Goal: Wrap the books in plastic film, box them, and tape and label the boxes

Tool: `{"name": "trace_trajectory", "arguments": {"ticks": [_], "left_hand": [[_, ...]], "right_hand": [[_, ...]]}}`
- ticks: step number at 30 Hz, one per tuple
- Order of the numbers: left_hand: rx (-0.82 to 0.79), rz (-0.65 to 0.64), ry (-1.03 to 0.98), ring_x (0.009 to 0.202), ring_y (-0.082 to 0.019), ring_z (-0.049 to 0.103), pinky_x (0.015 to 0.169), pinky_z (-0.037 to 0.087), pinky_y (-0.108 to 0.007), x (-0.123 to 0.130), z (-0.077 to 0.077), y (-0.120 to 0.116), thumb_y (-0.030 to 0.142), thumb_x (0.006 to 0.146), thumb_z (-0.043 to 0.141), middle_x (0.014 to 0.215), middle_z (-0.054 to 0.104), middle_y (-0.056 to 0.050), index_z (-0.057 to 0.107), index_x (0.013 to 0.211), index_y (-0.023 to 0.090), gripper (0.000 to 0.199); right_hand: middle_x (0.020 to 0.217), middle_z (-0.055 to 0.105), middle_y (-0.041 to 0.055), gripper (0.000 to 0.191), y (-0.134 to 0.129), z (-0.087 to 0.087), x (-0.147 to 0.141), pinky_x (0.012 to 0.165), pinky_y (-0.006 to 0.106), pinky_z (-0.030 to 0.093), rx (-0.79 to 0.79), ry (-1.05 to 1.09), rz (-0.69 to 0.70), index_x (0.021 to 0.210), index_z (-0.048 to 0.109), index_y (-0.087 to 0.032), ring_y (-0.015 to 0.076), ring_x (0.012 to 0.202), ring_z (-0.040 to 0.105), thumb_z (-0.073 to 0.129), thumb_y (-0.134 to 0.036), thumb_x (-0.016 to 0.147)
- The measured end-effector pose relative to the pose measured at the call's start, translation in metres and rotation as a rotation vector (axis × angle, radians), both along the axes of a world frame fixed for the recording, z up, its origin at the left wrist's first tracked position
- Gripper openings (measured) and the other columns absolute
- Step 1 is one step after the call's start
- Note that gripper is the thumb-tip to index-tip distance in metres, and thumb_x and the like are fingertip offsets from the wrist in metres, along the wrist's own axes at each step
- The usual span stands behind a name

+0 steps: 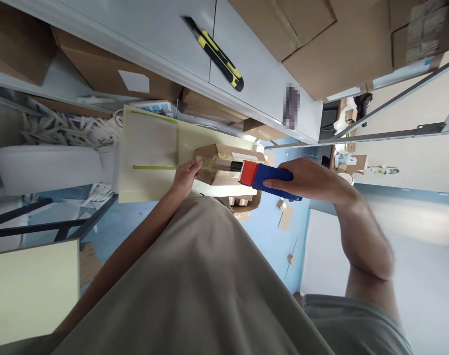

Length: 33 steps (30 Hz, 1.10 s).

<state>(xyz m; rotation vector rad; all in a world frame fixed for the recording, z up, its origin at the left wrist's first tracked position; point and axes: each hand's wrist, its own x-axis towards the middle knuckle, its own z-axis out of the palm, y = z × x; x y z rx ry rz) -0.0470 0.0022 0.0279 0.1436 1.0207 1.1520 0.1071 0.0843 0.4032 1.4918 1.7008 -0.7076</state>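
A small cardboard box (pixel 224 177) lies on the pale yellow table (pixel 150 190), with clear tape on its left end. My left hand (pixel 187 176) touches that end, its fingers closed on the box's edge. My right hand (pixel 301 180) is wrapped round a blue and red tape dispenser (pixel 270 178). The dispenser's red front end sits over the right part of the box, near a dark striped patch. Whether it presses on the cardboard cannot be made out.
On the grey shelf (pixel 257 84) above the table lies a yellow and black utility knife (pixel 219 56). Large cartons (pixel 350 44) stand at the upper right. Below the table's right edge is an open carton (pixel 256 201) holding small boxes.
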Motion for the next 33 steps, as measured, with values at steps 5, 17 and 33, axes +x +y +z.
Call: {"name": "trace_trajectory", "arguments": {"ticks": [5, 17, 33], "left_hand": [[-0.02, -0.004, -0.036, 0.061, -0.009, 0.042, 0.059, 0.034, -0.025, 0.011, -0.016, 0.006, 0.056, 0.058, 0.097, 0.064, 0.052, 0.003, 0.062, 0.064, 0.019, 0.052], [-0.054, 0.046, 0.05, 0.065, -0.013, 0.054, 0.063, 0.043, -0.027, 0.034, -0.031, 0.006, 0.06, 0.061, 0.095, 0.067, 0.065, 0.001, 0.069, 0.071, 0.018, 0.05], [0.893, -0.329, 0.83, 0.165, -0.045, 0.024, 0.131, 0.029, -0.061, -0.001, 0.016, 0.022, 0.059, 0.068, 0.094, 0.174, 0.037, -0.011, 0.055, 0.156, 0.032, 0.1]], "right_hand": [[0.06, 0.064, 0.0017, 0.061, 0.004, -0.005, -0.025, 0.063, 0.032, 0.039, 0.058, -0.062, 0.069, 0.079, 0.069, -0.021, 0.0169, 0.058, 0.06, 0.057, -0.078, 0.095], [0.066, 0.064, 0.0055, 0.058, 0.005, -0.024, -0.048, 0.065, 0.033, 0.036, 0.118, -0.118, 0.195, 0.082, 0.07, -0.019, 0.0203, 0.066, 0.06, 0.058, -0.073, 0.099], [0.065, 0.062, 0.0059, 0.052, 0.003, -0.023, -0.05, 0.069, 0.034, 0.04, 0.126, -0.069, 0.254, 0.085, 0.071, -0.017, 0.0225, 0.072, 0.063, 0.065, -0.068, 0.096]]}}
